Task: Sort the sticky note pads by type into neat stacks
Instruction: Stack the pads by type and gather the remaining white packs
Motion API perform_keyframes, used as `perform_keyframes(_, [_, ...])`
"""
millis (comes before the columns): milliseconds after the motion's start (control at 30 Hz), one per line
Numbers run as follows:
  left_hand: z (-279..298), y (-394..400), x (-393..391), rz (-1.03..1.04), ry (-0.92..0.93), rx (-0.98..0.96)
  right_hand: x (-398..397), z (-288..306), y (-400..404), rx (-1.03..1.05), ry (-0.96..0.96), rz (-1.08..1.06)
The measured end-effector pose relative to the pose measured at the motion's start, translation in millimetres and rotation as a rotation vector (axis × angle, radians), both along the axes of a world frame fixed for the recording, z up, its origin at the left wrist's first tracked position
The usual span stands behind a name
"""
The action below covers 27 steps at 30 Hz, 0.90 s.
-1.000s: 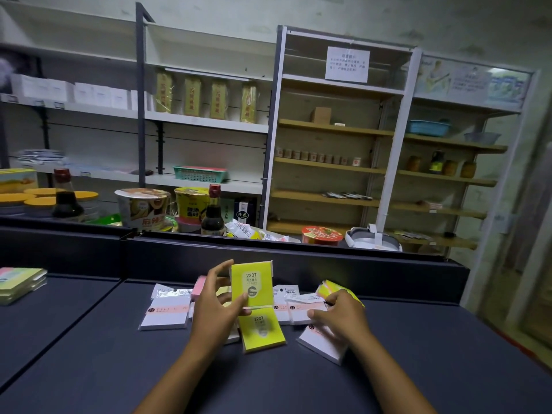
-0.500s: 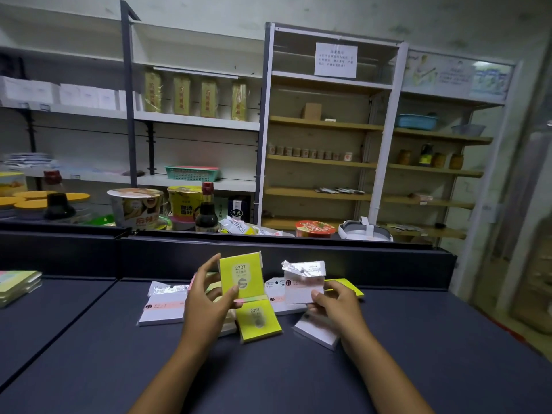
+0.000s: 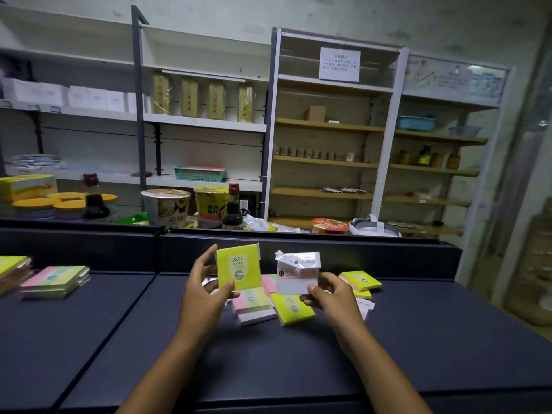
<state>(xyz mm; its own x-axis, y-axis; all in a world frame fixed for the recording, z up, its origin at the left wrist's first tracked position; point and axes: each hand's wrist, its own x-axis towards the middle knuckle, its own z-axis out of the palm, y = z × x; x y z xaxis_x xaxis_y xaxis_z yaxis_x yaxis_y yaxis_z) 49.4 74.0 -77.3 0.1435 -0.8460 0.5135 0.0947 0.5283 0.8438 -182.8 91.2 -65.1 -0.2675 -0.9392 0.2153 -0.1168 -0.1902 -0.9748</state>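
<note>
Your left hand (image 3: 206, 294) pinches the yellow 2207 pad (image 3: 238, 268) upright, right hand (image 3: 331, 295) pinches the white wrapped pad (image 3: 297, 274): labels face you, probably for type comparison.

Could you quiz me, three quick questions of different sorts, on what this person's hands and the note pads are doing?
1. True or false: the left hand holds a yellow pad upright.
2. Which pad does the right hand hold? A) pink B) white pad C) none
3. Fill in: the pink-and-green stack lies on the table's ___ side.

Key: 1 true; 2 B; 3 left.
</note>
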Motion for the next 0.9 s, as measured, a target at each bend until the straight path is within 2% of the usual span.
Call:
perform_keyframes(533, [36, 42, 203, -0.007, -0.106, -0.031, 192, 34, 51, -0.054, -0.037, 0.003])
perform_keyframes(900, [34, 60, 291, 0.152, -0.141, 0.015, 273, 41, 47, -0.084, 0.018, 0.092])
